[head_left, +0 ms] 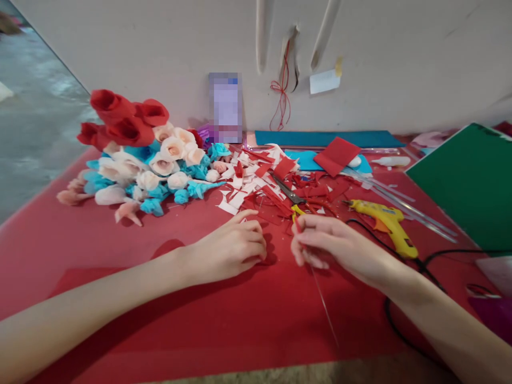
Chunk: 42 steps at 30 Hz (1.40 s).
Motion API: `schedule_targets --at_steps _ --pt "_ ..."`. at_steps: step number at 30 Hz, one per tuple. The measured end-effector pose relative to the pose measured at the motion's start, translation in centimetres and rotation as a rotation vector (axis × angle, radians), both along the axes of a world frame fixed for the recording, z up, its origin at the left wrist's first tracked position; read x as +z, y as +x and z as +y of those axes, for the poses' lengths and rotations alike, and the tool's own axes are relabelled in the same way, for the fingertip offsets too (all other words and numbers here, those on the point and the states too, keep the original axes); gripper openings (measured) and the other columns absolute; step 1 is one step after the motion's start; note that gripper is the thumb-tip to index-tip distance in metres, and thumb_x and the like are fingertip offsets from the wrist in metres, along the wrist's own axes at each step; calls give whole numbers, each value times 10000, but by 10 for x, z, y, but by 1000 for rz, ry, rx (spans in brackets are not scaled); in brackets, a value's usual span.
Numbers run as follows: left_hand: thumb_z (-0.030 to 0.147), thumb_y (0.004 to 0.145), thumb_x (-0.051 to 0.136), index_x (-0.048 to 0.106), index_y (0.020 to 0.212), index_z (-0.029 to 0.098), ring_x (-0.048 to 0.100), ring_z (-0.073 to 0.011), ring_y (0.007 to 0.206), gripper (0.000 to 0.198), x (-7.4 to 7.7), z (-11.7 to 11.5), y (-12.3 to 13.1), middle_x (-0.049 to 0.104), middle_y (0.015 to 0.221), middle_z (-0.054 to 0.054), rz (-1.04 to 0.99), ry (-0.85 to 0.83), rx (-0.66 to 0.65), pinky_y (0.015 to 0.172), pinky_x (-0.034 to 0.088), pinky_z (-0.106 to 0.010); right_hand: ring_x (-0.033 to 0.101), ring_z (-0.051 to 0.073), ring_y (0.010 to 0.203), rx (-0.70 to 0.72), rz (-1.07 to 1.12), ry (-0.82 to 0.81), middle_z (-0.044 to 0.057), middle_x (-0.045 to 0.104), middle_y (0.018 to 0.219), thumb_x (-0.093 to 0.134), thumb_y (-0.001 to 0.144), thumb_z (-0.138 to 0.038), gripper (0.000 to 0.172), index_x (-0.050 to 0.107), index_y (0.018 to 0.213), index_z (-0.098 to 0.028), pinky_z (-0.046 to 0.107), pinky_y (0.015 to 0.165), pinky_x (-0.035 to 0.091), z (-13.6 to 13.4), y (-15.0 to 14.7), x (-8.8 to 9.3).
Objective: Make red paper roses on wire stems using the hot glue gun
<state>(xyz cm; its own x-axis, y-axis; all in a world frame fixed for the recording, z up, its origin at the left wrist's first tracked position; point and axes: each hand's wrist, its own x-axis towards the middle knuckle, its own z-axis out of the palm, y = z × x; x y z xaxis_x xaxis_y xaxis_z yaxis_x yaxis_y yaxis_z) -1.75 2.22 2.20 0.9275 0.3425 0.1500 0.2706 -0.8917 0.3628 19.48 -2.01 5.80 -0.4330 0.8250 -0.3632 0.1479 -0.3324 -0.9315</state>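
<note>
My right hand pinches a thin wire stem with a narrow piece of red paper at its upper end; the stem slants down toward the table's front edge. To its left, my left hand is held palm down with bent fingers, and whatever lies under them is hidden. Just beyond both hands are red and white paper scraps. Dark-bladed scissors rest among these scraps, partly behind my right hand. A yellow hot glue gun lies to the right of that hand.
Red, white and blue paper flowers are heaped at the left. A phone leans against the back wall. Square red paper, clear glue sticks and a green board lie right; a black cord crosses the red tabletop.
</note>
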Motion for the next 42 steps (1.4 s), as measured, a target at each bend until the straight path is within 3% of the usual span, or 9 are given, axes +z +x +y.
schedule_targets --at_steps 6,14,20,28,32,36,42 --pt "187 842 512 623 856 200 538 -130 844 112 -2 0 0 673 791 21 -10 -25 10 1018 234 -389 452 83 573 145 -235 93 -21 530 642 476 801 -169 55 495 751 -157 206 529 322 -6 -6 -10" --pt "199 867 471 643 795 196 553 -123 805 186 2 1 -2 686 766 18 23 -14 -14 1072 136 -452 466 108 614 232 -323 167 -7 520 685 450 823 -254 111 501 783 -163 230 549 335 -9 -4 -20" --pt "183 842 502 655 812 215 513 -146 943 159 2 0 -2 663 946 6 12 -23 -17 1025 248 -395 440 95 592 250 -343 189 -28 498 662 471 829 -288 137 477 750 -176 214 525 324 -9 -4 -22" --pt "151 830 499 618 792 170 555 -127 778 126 2 -1 0 651 745 -4 9 -108 34 1025 249 -387 451 93 565 173 -323 199 -19 512 642 460 836 -276 126 489 773 -171 213 516 329 -7 -5 -13" --pt "161 828 505 605 807 177 556 -144 829 104 4 -1 1 653 807 -13 -9 -163 83 968 328 -363 450 90 523 102 -285 159 -5 535 653 406 859 -300 145 436 789 -177 218 494 353 -3 -5 -6" --pt "187 815 532 604 807 186 557 -150 851 72 3 0 2 656 808 1 -78 -214 191 938 369 -358 479 110 622 45 -282 195 6 519 715 424 839 -280 125 456 784 -172 242 589 386 2 -4 -4" --pt "220 784 577 609 811 180 599 -132 734 59 6 -1 3 655 771 0 -226 -305 419 694 481 -250 494 138 720 142 -254 262 13 558 825 580 745 -252 87 540 719 -179 257 665 382 -3 -9 -11"
